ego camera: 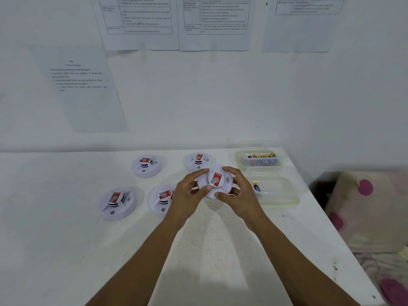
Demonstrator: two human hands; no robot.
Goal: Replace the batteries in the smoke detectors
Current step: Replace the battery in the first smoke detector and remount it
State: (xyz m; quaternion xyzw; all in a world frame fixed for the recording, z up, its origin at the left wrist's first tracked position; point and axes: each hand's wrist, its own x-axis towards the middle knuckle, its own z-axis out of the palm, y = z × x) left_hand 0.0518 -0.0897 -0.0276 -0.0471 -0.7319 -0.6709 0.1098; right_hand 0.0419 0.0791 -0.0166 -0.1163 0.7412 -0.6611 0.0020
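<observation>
Hands, left [191, 191] and right [237, 191], grip smoke detector [215, 181] between them above table [66, 239].

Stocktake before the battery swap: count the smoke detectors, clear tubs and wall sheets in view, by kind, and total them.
Smoke detectors: 5
Clear tubs: 2
Wall sheets: 4
Total: 11

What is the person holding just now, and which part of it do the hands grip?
Both hands hold one round white plastic smoke detector by its outer rim: left hand on its left edge, right hand on its right.
</observation>
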